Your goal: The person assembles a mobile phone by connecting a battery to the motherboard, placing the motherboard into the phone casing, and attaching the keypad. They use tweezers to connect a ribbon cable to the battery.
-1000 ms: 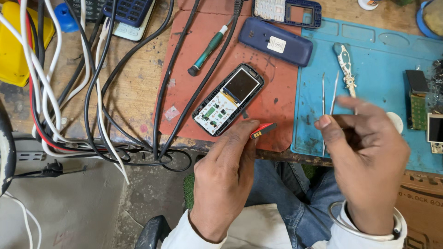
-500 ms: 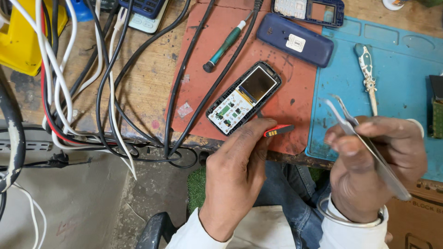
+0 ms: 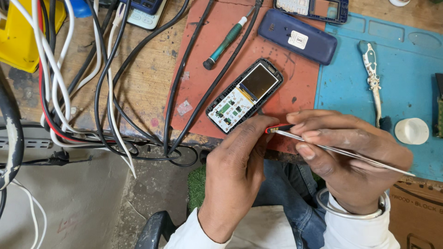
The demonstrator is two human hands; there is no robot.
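Looking down at the workbench (image 3: pixel 138 92), we find both hands at its near edge, over the front margin of the red mat (image 3: pixel 217 41). Our left hand (image 3: pixel 235 170) has its fingers pressed together and pinches a small red-and-black part (image 3: pixel 277 128) at the fingertips. Our right hand (image 3: pixel 350 157) has its fingers closed around thin metal tweezers (image 3: pixel 341 151), whose tips touch that small part; the shaft runs back over the hand toward the right. Just beyond the left fingertips, an opened phone (image 3: pixel 244 94) lies on the red mat, tilted, its screen and circuit board exposed. We note a green-handled screwdriver (image 3: pixel 226 42) farther back on the same mat, and a dark blue back cover (image 3: pixel 297 37) near the mat's far right corner. On the blue mat (image 3: pixel 406 83) to the right lie a metal tool (image 3: pixel 373 76) and a small white cap (image 3: pixel 411 131), well apart from the hands. Black, white and red cables (image 3: pixel 92 92) cross the left part of the workbench. We cannot tell what the small part is.
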